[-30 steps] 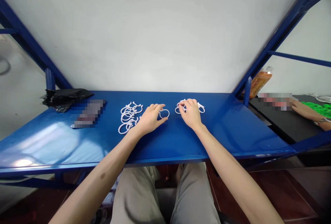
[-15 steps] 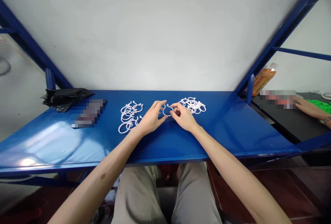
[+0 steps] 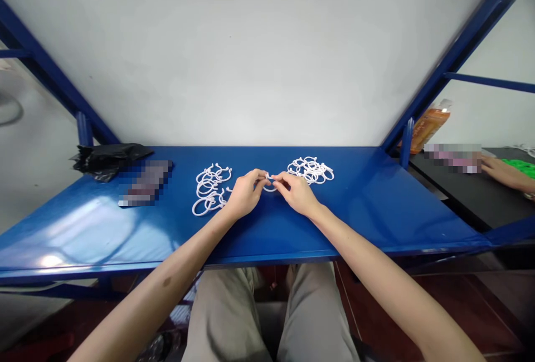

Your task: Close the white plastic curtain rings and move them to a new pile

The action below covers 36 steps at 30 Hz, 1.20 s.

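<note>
Between my two hands is a white plastic ring (image 3: 270,188) with small knobs at its ends, partly covered by my fingers. My left hand (image 3: 247,192) pinches it near the knobbed ends from the left. From the right, my right hand (image 3: 296,190) grips the same ring with thumb and fingertips. A loose group of white rings (image 3: 205,188) lies on the blue table beside my left hand, several of them with gaps between their ends. Beyond my right hand lies another pile of white rings (image 3: 314,169), overlapping one another.
A pixelated flat object (image 3: 146,184) and a crumpled black plastic bag (image 3: 109,157) lie on the blue table (image 3: 368,211) at left. Blue frame posts rise on both sides. At right, another person's hand (image 3: 499,170) rests by a black surface, near an orange bottle (image 3: 430,125).
My fingers have closed in on the ring's knobbed ends, and my hands cover more of it. My left thumb and fingers went from spread around it to a pinch.
</note>
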Available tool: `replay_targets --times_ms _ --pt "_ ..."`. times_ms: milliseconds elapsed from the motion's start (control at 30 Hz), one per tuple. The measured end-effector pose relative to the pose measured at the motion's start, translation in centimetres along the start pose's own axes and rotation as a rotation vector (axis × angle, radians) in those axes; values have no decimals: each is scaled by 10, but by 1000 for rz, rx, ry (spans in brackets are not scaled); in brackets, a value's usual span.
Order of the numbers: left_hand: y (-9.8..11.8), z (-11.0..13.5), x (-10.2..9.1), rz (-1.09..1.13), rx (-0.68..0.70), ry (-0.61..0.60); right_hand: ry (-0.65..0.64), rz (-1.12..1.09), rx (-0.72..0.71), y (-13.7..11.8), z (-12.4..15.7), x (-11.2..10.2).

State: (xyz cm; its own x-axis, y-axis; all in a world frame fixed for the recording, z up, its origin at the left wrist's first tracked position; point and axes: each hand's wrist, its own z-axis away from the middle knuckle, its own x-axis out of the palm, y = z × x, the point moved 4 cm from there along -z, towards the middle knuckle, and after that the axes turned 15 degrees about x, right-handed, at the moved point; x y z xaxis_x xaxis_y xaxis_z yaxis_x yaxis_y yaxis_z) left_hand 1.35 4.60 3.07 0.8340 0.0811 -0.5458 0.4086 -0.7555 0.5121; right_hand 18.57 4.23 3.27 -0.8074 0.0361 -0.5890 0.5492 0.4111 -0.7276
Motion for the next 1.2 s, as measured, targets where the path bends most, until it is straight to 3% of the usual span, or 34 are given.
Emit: replay_targets --times_ms 200,467,700,867,1000,1200 --pt "2 1 2 -71 69 -33 -3 139 -106 2 5 4" --pt "7 -6 -3 -194 30 -152 107 182 -16 2 -4 -6" --pt "-9 -5 -26 -459 6 -265 449 177 177 42 -16 -59" --pt "-30 3 -52 -504 -64 -374 632 221 467 84 -30 -107" --pt "-33 11 -67 -484 -93 -458 532 177 675 124 -46 -132" --pt "-36 18 -66 -473 -65 -520 365 94 732 155 -56 -138"
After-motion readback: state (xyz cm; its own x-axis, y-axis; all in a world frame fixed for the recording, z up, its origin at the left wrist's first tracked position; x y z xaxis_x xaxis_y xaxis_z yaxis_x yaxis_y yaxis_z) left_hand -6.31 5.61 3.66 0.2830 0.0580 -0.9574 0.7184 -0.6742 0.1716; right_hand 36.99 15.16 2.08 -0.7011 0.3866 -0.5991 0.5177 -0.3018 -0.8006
